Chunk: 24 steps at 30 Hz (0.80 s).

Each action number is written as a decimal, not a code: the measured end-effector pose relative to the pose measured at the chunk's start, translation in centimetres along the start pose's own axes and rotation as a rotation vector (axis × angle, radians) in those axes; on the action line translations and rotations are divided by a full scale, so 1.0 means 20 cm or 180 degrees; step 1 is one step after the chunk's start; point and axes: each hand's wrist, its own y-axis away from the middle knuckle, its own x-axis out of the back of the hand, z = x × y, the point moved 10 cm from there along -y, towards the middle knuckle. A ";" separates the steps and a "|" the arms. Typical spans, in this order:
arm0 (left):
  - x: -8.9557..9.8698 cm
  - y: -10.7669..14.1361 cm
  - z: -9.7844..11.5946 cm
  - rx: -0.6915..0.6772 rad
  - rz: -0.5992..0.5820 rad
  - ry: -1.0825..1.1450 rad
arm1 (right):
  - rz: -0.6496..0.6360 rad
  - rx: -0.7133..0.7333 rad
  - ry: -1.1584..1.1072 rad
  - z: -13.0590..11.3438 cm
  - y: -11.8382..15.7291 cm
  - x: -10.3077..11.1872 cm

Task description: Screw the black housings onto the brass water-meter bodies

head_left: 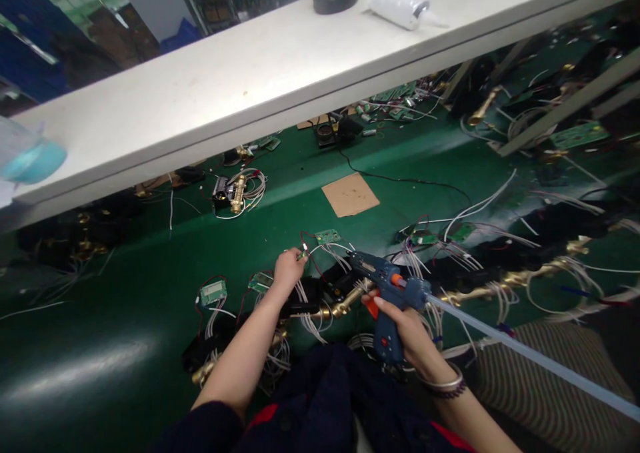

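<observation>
My right hand [407,333] is wrapped round a blue glue gun [383,286] with an orange trigger. A long translucent glue stick [520,343] runs out of its back. The gun's nozzle points left, near a green circuit board [327,237] with red and white wires. Fingers of my left hand [289,268] are pinched on a small green circuit board [302,255] with a white connector, partly covered by the fingertips. Below both hands lies a row of brass valve fittings [345,306] with black bodies and bundled pale wires.
A cardboard square [351,195] lies on the green table [150,253]. Behind it is a black cable [410,179]. One brass valve with coiled wire [239,193] sits at back left. Above runs a white shelf [200,79] bearing a white tube [400,11].
</observation>
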 end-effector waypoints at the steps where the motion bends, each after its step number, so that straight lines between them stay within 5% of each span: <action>1: 0.00 0.01 -0.03 0.0029 0.0015 0.0107 | -0.0072 -0.0008 -0.0020 0.01 0.00 -0.02; 9: -0.04 -0.05 -0.29 0.0724 -0.0113 0.0574 | -0.0343 -0.0063 0.0005 0.05 0.00 -0.09; 14: -0.12 -0.14 -0.31 0.1098 -0.0260 0.0806 | -0.0258 -0.0104 -0.0024 0.04 0.02 -0.10; 19: -0.10 -0.15 -0.31 0.1251 0.0187 0.1410 | -0.0241 -0.0037 0.0026 0.02 0.03 -0.10; 24: -0.02 -0.02 -0.35 0.1217 0.0502 0.2409 | -0.0823 0.0058 0.0357 0.03 0.05 -0.20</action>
